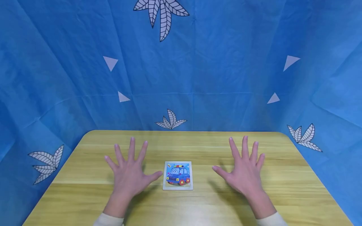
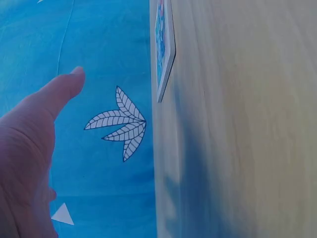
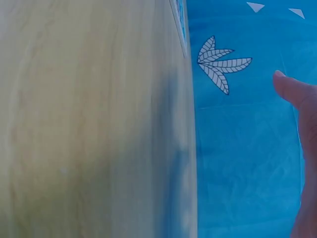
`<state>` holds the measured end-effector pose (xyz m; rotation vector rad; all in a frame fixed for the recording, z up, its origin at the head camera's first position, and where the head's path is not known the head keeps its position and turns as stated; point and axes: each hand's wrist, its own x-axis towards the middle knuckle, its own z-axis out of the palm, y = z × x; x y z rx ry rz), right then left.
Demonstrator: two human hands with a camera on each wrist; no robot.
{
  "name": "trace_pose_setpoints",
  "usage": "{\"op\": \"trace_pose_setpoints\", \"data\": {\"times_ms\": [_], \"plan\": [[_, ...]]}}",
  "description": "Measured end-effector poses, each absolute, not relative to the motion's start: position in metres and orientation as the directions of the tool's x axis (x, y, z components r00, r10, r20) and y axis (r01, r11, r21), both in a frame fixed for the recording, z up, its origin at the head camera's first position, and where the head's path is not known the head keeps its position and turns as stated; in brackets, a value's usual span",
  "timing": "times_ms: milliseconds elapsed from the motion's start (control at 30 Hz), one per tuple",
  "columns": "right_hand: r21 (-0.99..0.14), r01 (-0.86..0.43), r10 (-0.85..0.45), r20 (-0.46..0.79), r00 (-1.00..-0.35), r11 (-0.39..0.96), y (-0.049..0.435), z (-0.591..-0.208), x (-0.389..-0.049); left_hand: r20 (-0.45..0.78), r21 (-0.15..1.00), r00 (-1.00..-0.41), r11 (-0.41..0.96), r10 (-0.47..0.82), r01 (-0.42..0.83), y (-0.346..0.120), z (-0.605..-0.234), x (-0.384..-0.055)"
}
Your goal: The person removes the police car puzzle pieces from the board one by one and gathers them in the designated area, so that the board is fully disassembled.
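A small square picture puzzle or tile (image 1: 178, 175) with a white border lies flat on the wooden table, showing a blue cartoon car with eyes. To its left my left hand (image 1: 130, 175) hovers above the table, fingers spread, the thumb tip close to the tile's left edge in the head view. My right hand (image 1: 245, 175) is held up on the other side, farther from the tile, its fingers also spread. Neither hand holds anything. The left wrist view catches the tile (image 2: 166, 49) edge-on past the thumb; in the right wrist view only a sliver of the tile (image 3: 180, 22) shows.
The light wooden table (image 1: 226, 207) has rounded far corners. Blue cloth (image 1: 215, 62) printed with white leaves and triangles hangs behind it and along both sides. Shadows of both hands fall on the tabletop.
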<state>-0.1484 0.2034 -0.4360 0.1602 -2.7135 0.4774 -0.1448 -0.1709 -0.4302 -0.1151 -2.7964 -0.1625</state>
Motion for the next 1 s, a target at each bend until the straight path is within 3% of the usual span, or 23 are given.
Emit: {"op": "trace_pose_setpoints", "data": {"times_ms": [600,833,1000], "plan": [[-0.513,-0.457,-0.236,0.438,-0.868,0.727,0.152,-0.455,-0.17,0.303,0.295,-0.953,0.948,0.026,0.12,-0.15,-0.447,-0.143],[-0.762,-0.419,-0.206,0.366,-0.908,0.494,0.124,-0.467,-0.18,0.237,0.408,-0.972,0.907,0.01,0.109,-0.141,-0.453,-0.14],[-0.811,-0.426,-0.216,0.368,-0.904,0.4,0.109,-0.475,-0.186,0.199,0.462,-0.98,0.88,0.018,0.11,-0.135,-0.461,-0.135]]}}
